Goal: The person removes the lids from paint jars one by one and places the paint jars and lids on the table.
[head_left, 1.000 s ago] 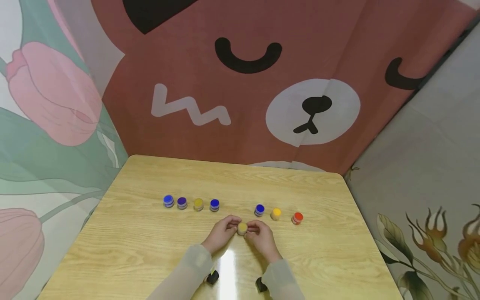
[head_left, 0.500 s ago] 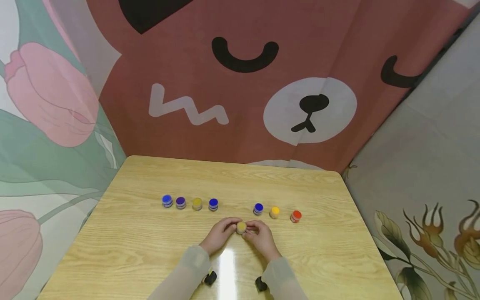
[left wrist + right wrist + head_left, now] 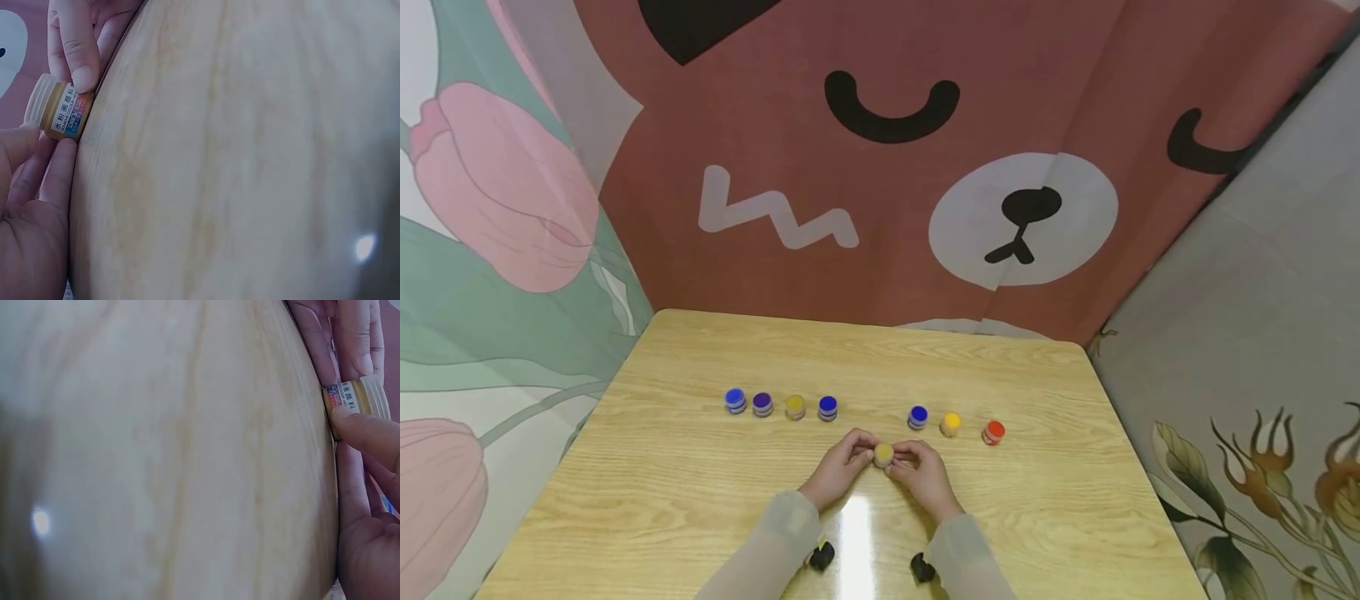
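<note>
A small paint jar [image 3: 883,455] with ochre paint, a clear ridged lid and a printed label stands upright on the wooden table, between both hands. My left hand [image 3: 841,468] holds it from the left, thumb at the lid side and fingers behind, as the left wrist view shows the jar [image 3: 60,107] up close. From the right, my right hand [image 3: 925,477] grips the same jar [image 3: 356,403], its thumb pressed on the label. The jar's base sits right at the tabletop in both wrist views.
Behind the hands runs a row of paint jars: blue [image 3: 735,401], purple [image 3: 762,405], ochre [image 3: 795,407] and dark blue [image 3: 827,407] on the left. Another dark blue jar [image 3: 917,417], a yellow jar [image 3: 951,424] and a red jar [image 3: 993,432] stand right. A printed curtain [image 3: 775,275] hangs behind the table [image 3: 625,500].
Both hands keep their hold on the ochre jar in nearly the same place. The whole head view shifts only slightly.
</note>
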{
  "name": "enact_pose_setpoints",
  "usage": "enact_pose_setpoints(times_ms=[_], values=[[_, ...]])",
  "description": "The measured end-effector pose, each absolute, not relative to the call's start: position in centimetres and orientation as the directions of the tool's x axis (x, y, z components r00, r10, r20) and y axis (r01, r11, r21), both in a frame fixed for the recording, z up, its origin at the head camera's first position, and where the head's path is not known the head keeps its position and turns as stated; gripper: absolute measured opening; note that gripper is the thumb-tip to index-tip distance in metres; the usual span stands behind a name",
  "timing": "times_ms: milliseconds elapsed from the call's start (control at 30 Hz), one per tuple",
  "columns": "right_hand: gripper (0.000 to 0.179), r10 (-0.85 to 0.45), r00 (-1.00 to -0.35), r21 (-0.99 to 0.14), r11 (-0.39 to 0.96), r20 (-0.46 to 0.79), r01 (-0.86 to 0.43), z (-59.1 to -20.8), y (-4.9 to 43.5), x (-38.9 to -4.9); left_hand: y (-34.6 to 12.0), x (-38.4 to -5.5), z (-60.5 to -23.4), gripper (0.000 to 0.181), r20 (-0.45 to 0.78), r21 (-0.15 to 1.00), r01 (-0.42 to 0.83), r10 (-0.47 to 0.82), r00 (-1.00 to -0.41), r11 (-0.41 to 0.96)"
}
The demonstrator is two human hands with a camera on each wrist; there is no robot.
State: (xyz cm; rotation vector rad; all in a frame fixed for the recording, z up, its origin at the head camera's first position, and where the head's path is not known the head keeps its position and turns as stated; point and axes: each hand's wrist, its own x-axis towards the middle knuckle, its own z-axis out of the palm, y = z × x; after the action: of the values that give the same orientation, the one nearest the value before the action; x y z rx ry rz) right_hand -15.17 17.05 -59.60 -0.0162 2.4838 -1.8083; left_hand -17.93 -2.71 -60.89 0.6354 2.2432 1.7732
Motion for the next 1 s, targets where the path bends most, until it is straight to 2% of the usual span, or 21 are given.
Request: enact_pose_setpoints(times_ms=[167,300,667,867,1000], values=[[0.029,-0.038,-0.997,-0.956,0.289,-0.061,0.047,-59.62,17.14,-15.29,-2.69,-17.87,-60.65,0.035,0.122,0.947,0.243,0.464,-0.877,0.211],[0.029,-0.045,-0.998,-0.959,0.282,-0.044,0.03,-59.69,17.25,-15.35,-2.65,-17.83,-60.38,0.032,0.103,0.939,0.237,0.452,-0.886,0.251],[0.028,-0.038,-0.999,-0.954,0.3,-0.03,0.017,-59.74,17.2,-15.33,-2.49,-17.8,-60.45,0.025,0.081,0.967,0.18,0.446,-0.891,0.183],[0.029,-0.034,-0.999,-0.952,0.304,-0.038,0.026,-59.72,17.13,-15.17,-2.6,-17.58,-60.36,0.034,0.118,0.938,0.253,0.469,-0.875,0.236],[0.029,-0.032,-0.999,-0.951,0.308,-0.042,0.03,-60.0,17.17,-15.02,-2.64,-17.31,-60.38,0.032,0.128,0.918,0.28,0.459,-0.879,0.281]])
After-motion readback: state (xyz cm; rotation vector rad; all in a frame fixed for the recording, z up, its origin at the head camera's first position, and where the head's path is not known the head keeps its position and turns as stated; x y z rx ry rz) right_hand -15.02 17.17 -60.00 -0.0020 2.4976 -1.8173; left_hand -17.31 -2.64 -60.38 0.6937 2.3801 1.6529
